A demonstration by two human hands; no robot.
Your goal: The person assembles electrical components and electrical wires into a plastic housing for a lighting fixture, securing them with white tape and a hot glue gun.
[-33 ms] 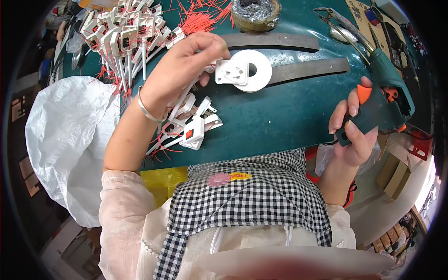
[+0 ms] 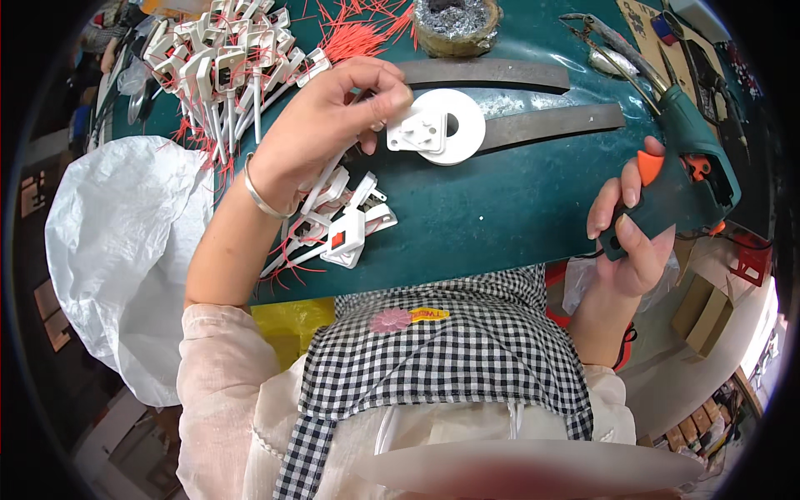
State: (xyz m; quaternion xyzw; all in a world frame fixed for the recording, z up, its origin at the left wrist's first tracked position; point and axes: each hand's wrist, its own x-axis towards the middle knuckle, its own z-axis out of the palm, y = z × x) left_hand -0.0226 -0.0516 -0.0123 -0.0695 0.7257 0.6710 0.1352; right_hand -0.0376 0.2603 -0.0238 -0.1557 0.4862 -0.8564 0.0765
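My left hand (image 2: 362, 108) is closed, thumb and fingers pinched at the left edge of a white square plastic housing (image 2: 414, 133) with small raised posts. The housing rests over a flat white ring (image 2: 467, 129). A white cable runs down from beneath that hand. My right hand (image 2: 629, 217) wraps the handle of a green soldering gun (image 2: 687, 142) with an orange trigger; its long metal tip points up and left, away from the housing. Just below my left wrist lies a small group of white housings (image 2: 346, 237) with cables and red wires.
A large heap of white wired housings (image 2: 225, 62) fills the far left. Loose red wires (image 2: 358, 37) lie beside a round pot of silvery material (image 2: 458, 25). Two dark curved bars (image 2: 558, 125) cross the green table (image 2: 467, 225). A white plastic bag (image 2: 125, 250) hangs at left.
My left thumb has shifted slightly right over the housing's edge, and the housing has turned a little. My right hand and the soldering gun have stayed still.
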